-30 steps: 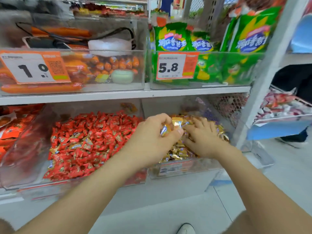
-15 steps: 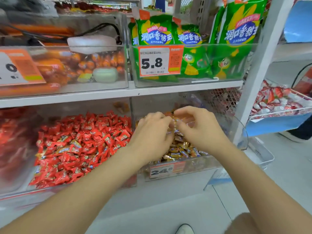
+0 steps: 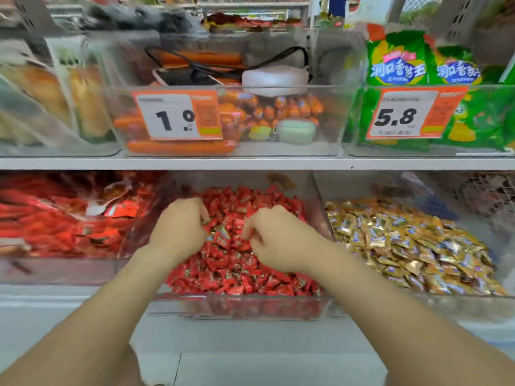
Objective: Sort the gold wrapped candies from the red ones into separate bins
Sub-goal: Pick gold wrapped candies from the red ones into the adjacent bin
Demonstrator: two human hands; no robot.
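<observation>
Looks mostly sorted: gold candies [image 3: 404,246] fill the right bin [image 3: 418,302], red candies [image 3: 237,277] fill the middle bin [image 3: 237,309]. Left hand [image 3: 178,229] and right hand [image 3: 278,242] dig curled fingers into the reds (can't tell if either holds one). A few goldish strays [image 3: 218,233] between them probably need pulling.

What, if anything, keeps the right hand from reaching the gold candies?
Probably nothing, so likely yes. The right hand sits in the red candies, next to the gold candies. Only the clear bin wall stands between them, and both bins look open on top.
</observation>
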